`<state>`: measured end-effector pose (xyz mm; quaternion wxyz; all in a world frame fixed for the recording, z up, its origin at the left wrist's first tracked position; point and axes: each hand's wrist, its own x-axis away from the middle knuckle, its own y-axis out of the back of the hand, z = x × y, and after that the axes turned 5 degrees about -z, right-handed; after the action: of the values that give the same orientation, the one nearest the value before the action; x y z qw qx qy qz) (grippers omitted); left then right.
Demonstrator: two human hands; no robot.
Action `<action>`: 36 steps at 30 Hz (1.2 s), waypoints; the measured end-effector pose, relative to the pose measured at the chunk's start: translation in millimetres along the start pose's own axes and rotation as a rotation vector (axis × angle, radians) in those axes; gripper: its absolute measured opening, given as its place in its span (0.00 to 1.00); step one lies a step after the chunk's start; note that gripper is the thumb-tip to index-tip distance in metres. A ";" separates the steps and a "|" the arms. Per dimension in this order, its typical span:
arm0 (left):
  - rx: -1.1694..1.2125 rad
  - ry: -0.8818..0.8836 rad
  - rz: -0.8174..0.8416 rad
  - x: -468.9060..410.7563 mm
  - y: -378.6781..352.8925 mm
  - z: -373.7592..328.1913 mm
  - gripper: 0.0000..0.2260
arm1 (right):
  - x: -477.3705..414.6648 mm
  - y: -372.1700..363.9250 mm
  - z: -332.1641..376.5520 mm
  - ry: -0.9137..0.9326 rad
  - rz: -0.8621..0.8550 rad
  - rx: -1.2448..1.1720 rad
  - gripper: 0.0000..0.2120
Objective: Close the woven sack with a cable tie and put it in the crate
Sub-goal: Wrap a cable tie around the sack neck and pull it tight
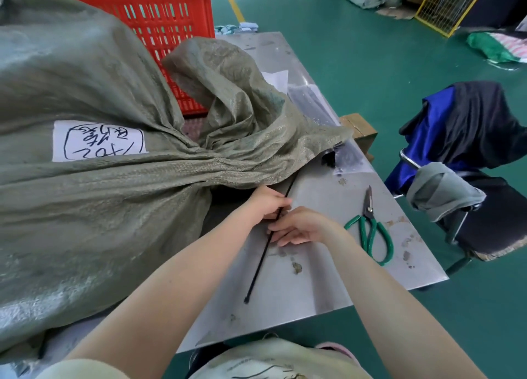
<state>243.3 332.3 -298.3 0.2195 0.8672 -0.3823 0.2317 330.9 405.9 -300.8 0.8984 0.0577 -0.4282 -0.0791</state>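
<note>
A big grey-green woven sack lies on the metal table, filling the left half of the view. Its neck is bunched and its loose mouth flops open toward the back. A white handwritten label is stuck on its side. A long black cable tie runs from under the neck down across the table. My left hand grips the tie just below the neck. My right hand pinches the same tie a little lower. A red plastic crate stands behind the sack.
Green-handled scissors lie on the table right of my hands. Clear bags of black cable ties sit at the table's far side, near a cardboard box. A chair draped with blue and dark clothing stands to the right on the green floor.
</note>
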 end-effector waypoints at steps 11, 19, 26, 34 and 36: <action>-0.431 0.137 0.093 23.8 32.5 8.9 0.05 | -18.4 -2.5 6.3 0.066 -0.270 -0.398 0.13; -0.707 -0.248 -0.204 40.7 61.4 -41.6 0.13 | -26.6 -40.7 27.5 0.042 -0.042 0.118 0.14; -0.493 -0.426 -0.365 60.1 85.8 -50.5 0.12 | -39.6 -73.4 62.6 0.264 -0.135 0.029 0.17; -0.814 -0.503 -0.657 55.0 123.8 -78.3 0.17 | -59.7 -87.9 86.9 0.208 -0.295 -0.369 0.14; -1.063 -0.388 -0.626 43.1 131.4 -77.1 0.18 | -63.7 -91.4 93.0 0.196 -0.265 -0.442 0.15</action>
<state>150.7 270.7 -185.6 0.6031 0.7367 -0.2066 -0.2254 210.5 325.0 -306.7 0.9082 -0.0770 -0.3003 -0.2813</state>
